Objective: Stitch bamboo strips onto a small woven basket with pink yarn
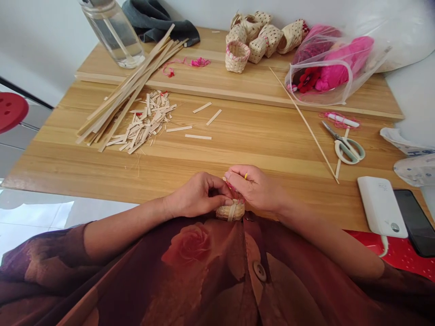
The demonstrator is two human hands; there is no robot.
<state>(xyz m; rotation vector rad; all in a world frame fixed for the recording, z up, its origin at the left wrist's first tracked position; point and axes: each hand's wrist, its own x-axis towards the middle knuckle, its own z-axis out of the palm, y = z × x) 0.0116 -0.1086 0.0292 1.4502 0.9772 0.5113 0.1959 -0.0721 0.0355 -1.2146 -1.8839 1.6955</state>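
A small woven basket [224, 213] of pale strips is held low at the table's front edge, close to my shirt. My left hand [200, 194] is closed on its left side, with the thumb along the rim. Pink thread [231, 186] shows at the basket's upper edge, between my two hands. My right hand [254, 188] is pinched closed at the basket's right side. A small yellow bit [246, 175] pokes out between its fingers; the rest of what it holds is hidden.
Cut strip scraps [146, 120] and long strips [125, 95] lie at left, near a glass bottle [117, 38]. Several woven baskets [237, 56] stand on the raised back ledge beside a bag [340, 68] of pink material. Scissors [346, 147], a power bank [382, 206] and a phone [416, 222] lie at right.
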